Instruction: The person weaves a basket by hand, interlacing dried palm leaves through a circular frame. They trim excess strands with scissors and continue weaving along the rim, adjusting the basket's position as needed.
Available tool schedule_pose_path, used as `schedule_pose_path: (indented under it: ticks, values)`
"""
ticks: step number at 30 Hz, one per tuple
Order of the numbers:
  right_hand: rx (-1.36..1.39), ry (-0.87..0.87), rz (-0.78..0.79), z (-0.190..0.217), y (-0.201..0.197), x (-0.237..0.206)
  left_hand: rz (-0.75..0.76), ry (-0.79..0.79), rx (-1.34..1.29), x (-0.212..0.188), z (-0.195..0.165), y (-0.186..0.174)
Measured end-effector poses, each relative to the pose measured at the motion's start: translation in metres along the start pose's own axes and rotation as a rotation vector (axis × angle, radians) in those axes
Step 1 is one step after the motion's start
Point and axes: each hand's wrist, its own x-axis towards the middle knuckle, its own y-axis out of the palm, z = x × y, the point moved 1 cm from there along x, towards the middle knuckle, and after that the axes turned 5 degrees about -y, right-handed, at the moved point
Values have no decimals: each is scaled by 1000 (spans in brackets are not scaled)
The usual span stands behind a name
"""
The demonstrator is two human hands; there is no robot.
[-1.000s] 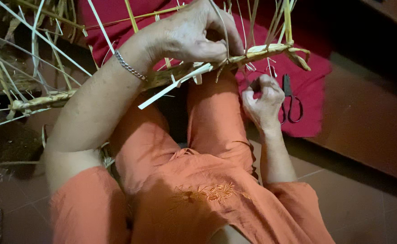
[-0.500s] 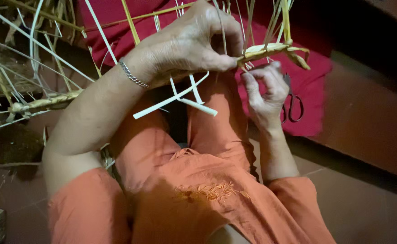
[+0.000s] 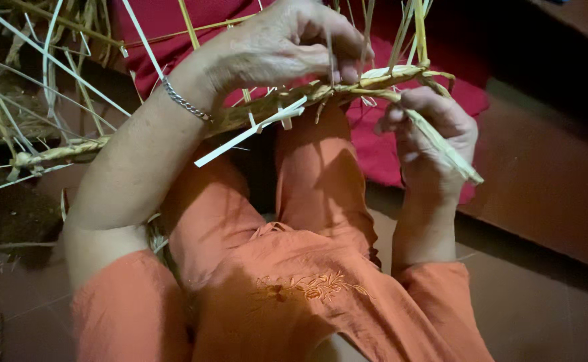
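Braid of pale, dry straw [image 3: 287, 107] runs across the upper part of the view, from a thicker, knotted stretch at the far left to a thinner, greener end at the right, and it hangs in the air above the person's lap, over the orange trousers [image 3: 307, 194]. It is rough and uneven, with short cut ends and flat, whitish split strips [image 3: 250, 132] sticking out of it at angles, and many loose stalks [image 3: 52, 74] fan upward and leftward from it. The left hand [image 3: 287, 43] lies over the braid from above, its fingers curled down and its thumb and fingertips pinched on thin upright stalks right at the braid. The right hand [image 3: 434, 144] is closed in a loose fist around 1 flat green-yellow strip [image 3: 444, 144], which comes off the braid's right end and slants down past the palm to a cut tip beside the wrist. A silver chain bracelet [image 3: 185, 102] sits on the left wrist. Behind the braid lies a red cloth [image 3: 374, 144] on a brown floor [image 3: 542, 295].
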Motion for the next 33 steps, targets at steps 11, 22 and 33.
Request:
schedule_pose_path:
  ticks: [11,22,33]
  values:
    - [-807,-392,241,-4,30,24,-238,306,253,4,-6,10]
    - [-588,-344,101,-11,28,21,-306,639,738,-3,9,11]
    - [-1120,-742,128,-44,13,-6,-322,161,-179,16,45,9]
